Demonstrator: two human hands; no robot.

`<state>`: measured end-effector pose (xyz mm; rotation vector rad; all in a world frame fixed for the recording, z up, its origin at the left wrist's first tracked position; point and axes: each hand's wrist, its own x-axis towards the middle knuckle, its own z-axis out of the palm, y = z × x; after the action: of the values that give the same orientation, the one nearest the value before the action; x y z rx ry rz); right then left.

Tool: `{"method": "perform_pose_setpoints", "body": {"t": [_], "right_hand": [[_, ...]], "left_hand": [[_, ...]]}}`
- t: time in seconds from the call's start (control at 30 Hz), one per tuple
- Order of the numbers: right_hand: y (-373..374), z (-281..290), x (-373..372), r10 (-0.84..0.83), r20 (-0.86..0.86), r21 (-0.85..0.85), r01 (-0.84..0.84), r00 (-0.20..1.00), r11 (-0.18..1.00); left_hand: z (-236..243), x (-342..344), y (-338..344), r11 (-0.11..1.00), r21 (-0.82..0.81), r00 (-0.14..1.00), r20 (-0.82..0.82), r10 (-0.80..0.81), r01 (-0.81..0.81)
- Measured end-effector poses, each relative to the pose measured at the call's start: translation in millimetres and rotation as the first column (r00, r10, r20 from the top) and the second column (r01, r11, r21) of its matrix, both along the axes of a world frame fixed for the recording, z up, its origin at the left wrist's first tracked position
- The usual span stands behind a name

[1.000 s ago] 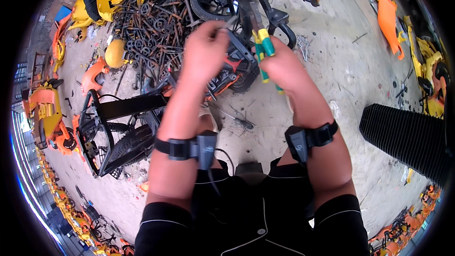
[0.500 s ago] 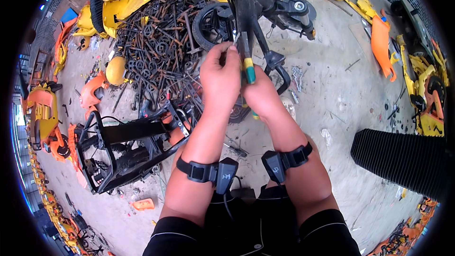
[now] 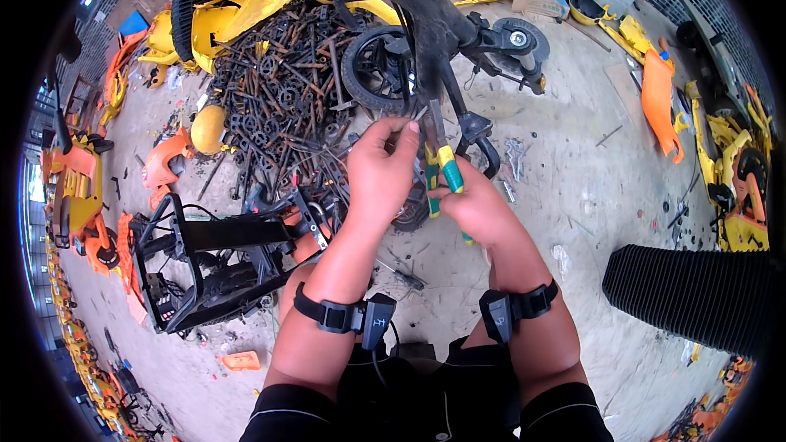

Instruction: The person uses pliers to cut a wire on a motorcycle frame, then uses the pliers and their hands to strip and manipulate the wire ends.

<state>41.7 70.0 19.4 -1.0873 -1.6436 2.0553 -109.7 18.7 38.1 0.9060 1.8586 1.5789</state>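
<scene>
My left hand (image 3: 380, 165) is raised ahead of me, its thumb (image 3: 408, 139) and fingertips (image 3: 399, 124) drawn together at the far end. Just to its right and slightly nearer me, my right hand (image 3: 475, 203) curls in a grip. Behind the hands, my forearms (image 3: 344, 258) spread apart.

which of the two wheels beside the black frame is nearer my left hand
The left wheel, just beyond your left hand; the right wheel sits farther off, across the black frame.
</scene>
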Motion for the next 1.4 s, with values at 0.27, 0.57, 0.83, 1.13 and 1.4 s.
{"method": "perform_pose_setpoints", "body": {"t": [0.27, 0.57, 0.83, 1.13, 1.4], "right_hand": [[-5, 1, -2, -0.046, -0.081, -0.05, 0.043, 0.996, 0.998], [9, -7, -5, -0.138, -0.32, -0.213, 0.071, 0.937, 0.974], [1, 10, -8, -0.123, -0.392, -0.502, -0.1, 0.911, 0.859], [-4, 0, -19, 0.111, -0.199, 0.14, -0.084, 0.974, 0.987], [0, 0, -10, 0.231, -0.021, 0.101, -0.228, 0.973, 0.968]], "left_hand": [[-13, 1, 4, 0.999, 0.013, 0.999, -0.033, -0.04, 0.041], [-12, 3, 13, 0.972, 0.221, 0.988, 0.147, 0.053, -0.085], [19, -19, -9, 0.856, 0.191, 0.572, 0.671, -0.472, 0.481], [6, -17, -1, 0.983, -0.005, 0.972, 0.15, -0.183, 0.186], [-4, -9, -4, 0.987, -0.118, 0.967, -0.217, -0.131, 0.108]]}}
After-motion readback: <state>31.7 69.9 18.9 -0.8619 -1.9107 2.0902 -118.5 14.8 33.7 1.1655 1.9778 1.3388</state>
